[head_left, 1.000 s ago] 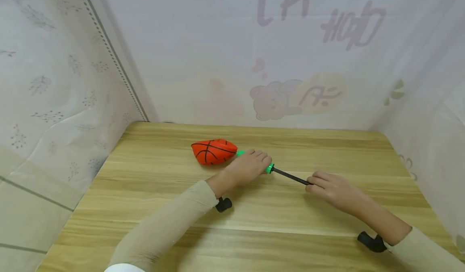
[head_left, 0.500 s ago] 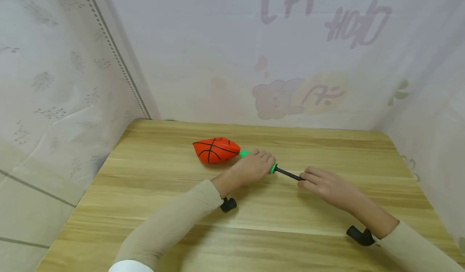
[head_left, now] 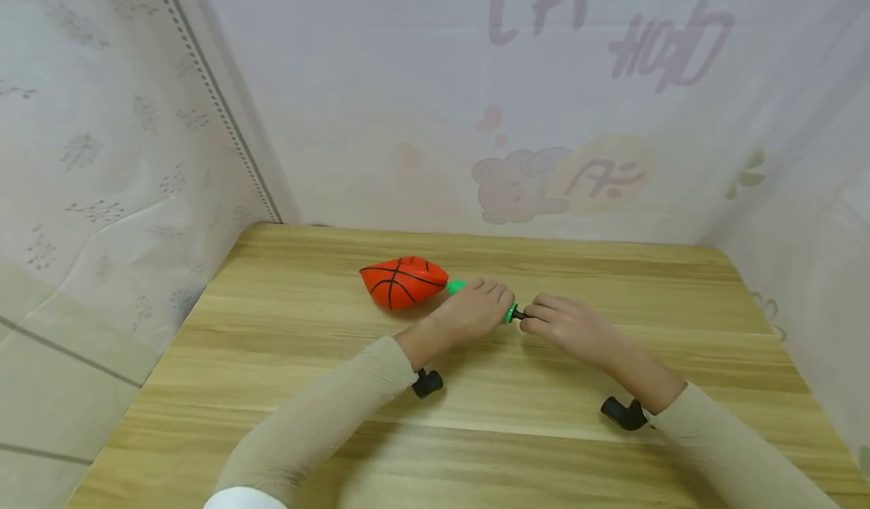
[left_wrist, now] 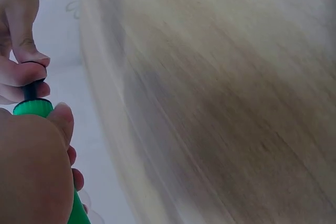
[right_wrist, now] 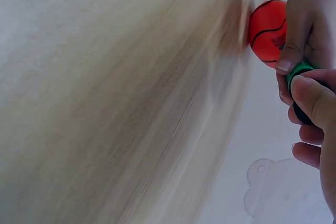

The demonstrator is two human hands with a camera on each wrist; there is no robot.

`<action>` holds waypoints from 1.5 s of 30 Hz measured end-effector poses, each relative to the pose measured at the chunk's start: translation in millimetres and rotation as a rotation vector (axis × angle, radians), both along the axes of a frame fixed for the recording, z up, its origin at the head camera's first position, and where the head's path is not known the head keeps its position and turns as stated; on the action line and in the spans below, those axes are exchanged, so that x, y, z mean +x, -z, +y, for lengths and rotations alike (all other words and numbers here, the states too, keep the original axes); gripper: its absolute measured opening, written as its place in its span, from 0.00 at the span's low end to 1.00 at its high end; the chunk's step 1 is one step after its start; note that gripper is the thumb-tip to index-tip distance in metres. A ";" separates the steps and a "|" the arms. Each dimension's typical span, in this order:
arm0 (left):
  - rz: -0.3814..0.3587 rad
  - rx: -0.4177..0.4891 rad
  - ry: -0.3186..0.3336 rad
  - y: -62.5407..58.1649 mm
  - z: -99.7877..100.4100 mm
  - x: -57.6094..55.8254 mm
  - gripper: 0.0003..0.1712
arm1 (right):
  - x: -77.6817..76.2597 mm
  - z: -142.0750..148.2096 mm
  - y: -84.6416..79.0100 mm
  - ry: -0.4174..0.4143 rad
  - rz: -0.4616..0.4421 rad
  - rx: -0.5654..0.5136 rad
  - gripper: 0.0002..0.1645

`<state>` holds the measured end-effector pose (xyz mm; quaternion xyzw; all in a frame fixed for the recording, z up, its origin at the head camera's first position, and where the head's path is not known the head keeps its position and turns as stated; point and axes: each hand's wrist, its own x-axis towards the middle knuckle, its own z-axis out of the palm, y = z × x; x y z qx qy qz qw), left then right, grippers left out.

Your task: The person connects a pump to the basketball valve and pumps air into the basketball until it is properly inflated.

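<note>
A green hand pump (left_wrist: pixel 32 107) with a black plunger is joined at its far end to a partly inflated orange toy basketball (head_left: pixel 404 283). My left hand (head_left: pixel 469 313) wraps round the pump's green barrel, hiding most of it. The fingers of my right hand (head_left: pixel 569 329) pinch the black handle (left_wrist: pixel 34 72) at the plunger's end. Only a short piece of black rod shows between handle and barrel. The ball, pointed at its left end and creased, lies just left of my left hand. In the right wrist view both hands are close together on the pump.
Under everything is a wood-grain table (head_left: pixel 516 456). A pale printed curtain (head_left: pixel 381 101) with a bear drawing hangs behind its back edge and along the sides. A black camera mount (head_left: pixel 427 383) sticks out beneath each wrist.
My right hand has moved left toward my left hand, pushing the plunger rod into the barrel. My left hand keeps its grip, and the ball stays in nearly the same spot.
</note>
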<state>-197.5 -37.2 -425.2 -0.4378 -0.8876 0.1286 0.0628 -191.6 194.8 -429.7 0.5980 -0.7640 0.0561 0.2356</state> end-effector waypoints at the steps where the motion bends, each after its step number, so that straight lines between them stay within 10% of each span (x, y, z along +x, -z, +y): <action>1: 0.000 0.001 -0.002 0.0 -0.4 0.3 0.13 | -0.7 -1.0 0.7 0.002 0.000 0.001 0.09; 8: 0.009 -0.017 -0.018 -1.0 -4.6 1.6 0.12 | -1.1 2.9 3.0 -0.018 0.010 -0.005 0.06; 13: 0.000 0.001 -0.010 -2.0 -4.8 1.3 0.13 | 8.6 23.0 2.5 -0.030 0.029 -0.041 0.27; 28: 0.004 -0.025 0.001 -3.0 -4.7 1.6 0.12 | 29.0 75.7 -0.5 -0.004 0.061 -0.061 0.27; 45: 0.076 -0.016 -0.005 0.9 -2.1 3.4 0.11 | 8.4 26.4 -5.5 -0.043 0.105 0.010 0.28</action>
